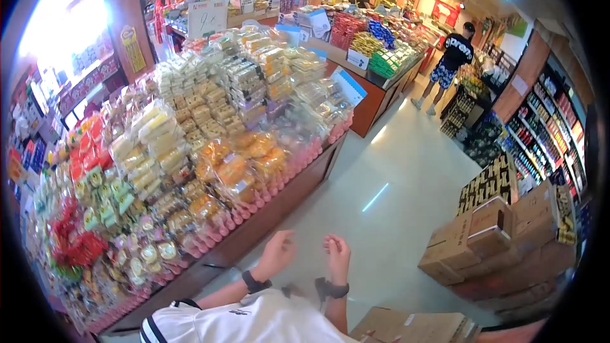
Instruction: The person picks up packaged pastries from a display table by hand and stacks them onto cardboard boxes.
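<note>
My left hand (pixel 278 254) hovers over the floor beside the front edge of a long display counter. Its fingers are loosely bent, a little blurred, with nothing visible in them. To the right of it, my right hand (pixel 338 251) is raised with loosely curled fingers, some slightly apart, and it too holds nothing I can see. Both wrists wear dark bands, and neither hand touches any goods. Nearest to my left hand on the counter are clear bags of orange-brown baked goods (pixel 238 170). Pale wrapped bars (pixel 152 136) are heaped behind them.
Pink scalloped trim (pixel 254 206) edges the counter. Cardboard boxes (pixel 467 241) are stacked at right, with another box (pixel 413 327) close by my right side. Shelves (pixel 546 124) line the right wall. A person (pixel 454 57) in dark clothes stands in the aisle farther off.
</note>
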A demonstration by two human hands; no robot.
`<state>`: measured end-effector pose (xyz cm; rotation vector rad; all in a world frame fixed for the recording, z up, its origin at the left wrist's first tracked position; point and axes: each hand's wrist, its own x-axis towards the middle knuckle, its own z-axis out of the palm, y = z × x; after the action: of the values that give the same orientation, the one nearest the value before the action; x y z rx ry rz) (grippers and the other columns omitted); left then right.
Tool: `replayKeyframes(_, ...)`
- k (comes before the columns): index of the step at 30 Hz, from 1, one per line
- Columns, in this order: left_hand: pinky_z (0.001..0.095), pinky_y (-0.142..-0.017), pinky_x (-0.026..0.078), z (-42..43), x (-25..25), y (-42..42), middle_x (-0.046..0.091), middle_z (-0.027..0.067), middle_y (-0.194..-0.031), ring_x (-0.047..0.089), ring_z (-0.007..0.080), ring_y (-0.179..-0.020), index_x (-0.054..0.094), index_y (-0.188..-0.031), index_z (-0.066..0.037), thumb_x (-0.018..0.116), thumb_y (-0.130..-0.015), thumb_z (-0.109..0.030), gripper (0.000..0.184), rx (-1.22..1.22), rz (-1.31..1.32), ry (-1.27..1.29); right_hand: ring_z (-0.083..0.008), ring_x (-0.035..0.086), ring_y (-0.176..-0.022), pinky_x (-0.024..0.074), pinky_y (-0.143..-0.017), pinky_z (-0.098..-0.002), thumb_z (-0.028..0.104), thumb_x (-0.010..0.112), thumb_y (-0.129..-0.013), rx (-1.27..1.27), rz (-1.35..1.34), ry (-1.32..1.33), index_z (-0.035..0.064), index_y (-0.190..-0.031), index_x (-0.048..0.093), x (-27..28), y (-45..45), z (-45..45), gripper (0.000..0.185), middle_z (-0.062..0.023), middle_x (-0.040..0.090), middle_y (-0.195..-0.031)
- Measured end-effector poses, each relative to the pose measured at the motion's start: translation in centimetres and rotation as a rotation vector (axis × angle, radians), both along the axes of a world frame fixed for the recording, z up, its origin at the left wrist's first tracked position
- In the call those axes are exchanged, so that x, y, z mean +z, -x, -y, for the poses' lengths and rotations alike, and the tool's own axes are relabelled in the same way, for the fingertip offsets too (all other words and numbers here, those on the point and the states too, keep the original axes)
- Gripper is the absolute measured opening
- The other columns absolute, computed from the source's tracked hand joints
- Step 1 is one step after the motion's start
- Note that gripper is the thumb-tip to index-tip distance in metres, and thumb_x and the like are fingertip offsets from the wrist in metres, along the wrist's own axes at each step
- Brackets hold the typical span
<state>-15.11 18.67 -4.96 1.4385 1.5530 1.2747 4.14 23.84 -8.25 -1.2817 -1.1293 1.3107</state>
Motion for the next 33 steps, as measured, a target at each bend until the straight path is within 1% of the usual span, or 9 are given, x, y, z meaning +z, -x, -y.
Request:
replayKeyframes(4,0.0293,-0.074,0.053,-0.7,-1.5,-3.2,0.061,0.0106,-0.112,0.064,0.0188,-0.095,0.056,-0.121,-0.003,0.063,-0.089,-0.007,0.033,-0.068,0.005,0.068,-0.0154,0.064,-0.088,0.0503,-0.077,-0.0279,0.014,0.051,-0.098,-0.099,-0.009,-0.027,-0.0009,-0.112,0.060,-1.2,-3.7,-0.3,0.022,-0.0080,0.067,-0.104)
replayKeyframes(12,0.0293,-0.077,0.053,-3.0,-2.6,-6.8,0.065,0.0115,-0.111,0.065,0.0177,-0.094,0.058,-0.119,-0.001,0.062,-0.089,-0.007,0.031,-0.279,-0.010,0.139,-0.0155,0.065,-0.085,0.0517,-0.074,-0.0274,0.013,0.053,-0.097,-0.200,0.035,0.028,-0.0015,-0.113,0.060,-4.4,-7.6,2.0,0.023,-0.0090,0.068,-0.102)
replayKeyframes(17,0.0295,-0.077,0.053,-6.5,-2.5,-8.6,0.067,0.0106,-0.105,0.065,0.0165,-0.090,0.061,-0.116,-0.001,0.062,-0.090,-0.008,0.027,-0.448,0.035,0.154,-0.0146,0.064,-0.085,0.0511,-0.074,-0.0277,0.014,0.053,-0.097,-0.388,0.025,0.127,-0.0014,-0.110,0.062,-2.4,-8.7,2.7,0.022,-0.0075,0.068,-0.098)
replayKeyframes(20,0.0295,-0.075,0.053,-9.7,-2.4,-10.0,0.068,0.0104,-0.099,0.065,0.0166,-0.086,0.062,-0.114,-0.002,0.062,-0.089,-0.008,0.025,-0.550,0.054,0.136,-0.0137,0.064,-0.085,0.0507,-0.075,-0.0277,0.015,0.053,-0.097,-0.429,0.126,0.137,-0.0019,-0.110,0.062,-2.1,-10.3,2.4,0.023,-0.0074,0.067,-0.099)
replayKeyframes(22,0.0313,-0.073,0.053,-11.7,-2.9,-11.5,0.069,0.0117,-0.091,0.066,0.0184,-0.080,0.063,-0.114,-0.004,0.062,-0.088,-0.008,0.027,-0.647,0.083,0.098,-0.0130,0.063,-0.085,0.0503,-0.076,-0.0280,0.017,0.055,-0.097,-0.508,0.140,0.054,-0.0013,-0.110,0.062,-2.1,-10.9,2.1,0.024,-0.0069,0.067,-0.098)
replayKeyframes(25,0.0299,-0.072,0.053,-14.5,-2.2,-14.4,0.069,0.0109,-0.090,0.066,0.0167,-0.079,0.064,-0.110,-0.003,0.061,-0.088,-0.005,0.023,-0.760,0.072,0.090,-0.0127,0.063,-0.086,0.0497,-0.076,-0.0276,0.019,0.056,-0.097,-0.650,0.095,-0.007,-0.0001,-0.110,0.063,-1.0,-12.3,3.5,0.024,-0.0064,0.067,-0.098)
replayKeyframes(28,0.0259,-0.072,0.051,-16.3,-1.7,-16.6,0.068,0.0051,-0.092,0.063,0.0105,-0.084,0.063,-0.107,-0.003,0.062,-0.090,-0.004,0.017,-0.890,0.101,0.095,-0.0123,0.063,-0.086,0.0493,-0.076,-0.0269,0.019,0.056,-0.097,-0.762,0.093,0.000,0.0011,-0.111,0.062,0.8,-12.5,3.2,0.024,-0.0059,0.067,-0.098)
replayKeyframes(29,0.0258,-0.072,0.050,-16.9,-3.2,-17.1,0.067,0.0040,-0.091,0.063,0.0105,-0.083,0.063,-0.106,-0.003,0.062,-0.091,-0.004,0.015,-0.937,0.107,0.121,-0.0123,0.063,-0.087,0.0493,-0.076,-0.0267,0.019,0.056,-0.097,-0.801,0.128,0.039,0.0013,-0.112,0.062,0.2,-12.2,3.7,0.024,-0.0058,0.066,-0.100)
replayKeyframes(33,0.0285,-0.075,0.052,-17.9,-3.0,-18.7,0.069,0.0084,-0.095,0.065,0.0162,-0.084,0.064,-0.104,-0.004,0.061,-0.087,-0.003,0.017,-1.113,0.092,0.124,-0.0119,0.063,-0.088,0.0497,-0.076,-0.0262,0.017,0.056,-0.097,-0.916,0.147,0.107,0.0012,-0.113,0.062,0.0,-10.2,5.1,0.023,-0.0044,0.066,-0.097)
